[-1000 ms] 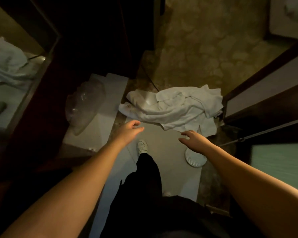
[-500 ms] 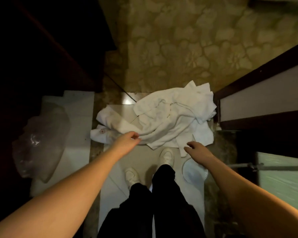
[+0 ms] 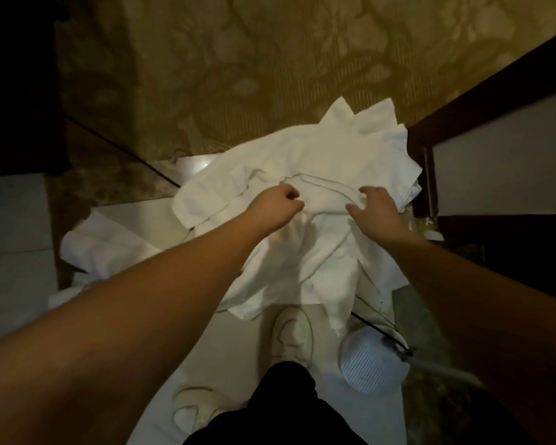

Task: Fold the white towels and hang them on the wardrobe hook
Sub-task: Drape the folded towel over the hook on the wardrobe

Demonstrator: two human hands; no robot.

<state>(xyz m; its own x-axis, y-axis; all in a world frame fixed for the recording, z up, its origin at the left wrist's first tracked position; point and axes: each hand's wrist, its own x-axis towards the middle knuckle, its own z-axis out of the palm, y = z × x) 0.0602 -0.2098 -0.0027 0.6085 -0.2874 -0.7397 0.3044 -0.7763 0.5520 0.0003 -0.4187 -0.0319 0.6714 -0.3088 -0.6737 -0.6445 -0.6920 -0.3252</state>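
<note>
A crumpled heap of white towels (image 3: 318, 162) lies on the floor just ahead of my feet, reaching from the pale tiles to the carpet edge. My left hand (image 3: 275, 205) is on top of the heap with its fingers curled into a fold of cloth. A hand's width to the right, my right hand (image 3: 374, 205) grips a rolled edge of the same towel between thumb and fingers. No wardrobe hook is in view.
Patterned carpet (image 3: 254, 59) lies beyond the heap. A dark wooden door frame (image 3: 430, 175) stands at the right. A round white ribbed disc (image 3: 369, 364) lies on the tiles by my shoes (image 3: 291, 335). Dark furniture fills the far left.
I have bent closer to the heap. Both hands moved forward from its near edge onto its top and closed on the cloth.
</note>
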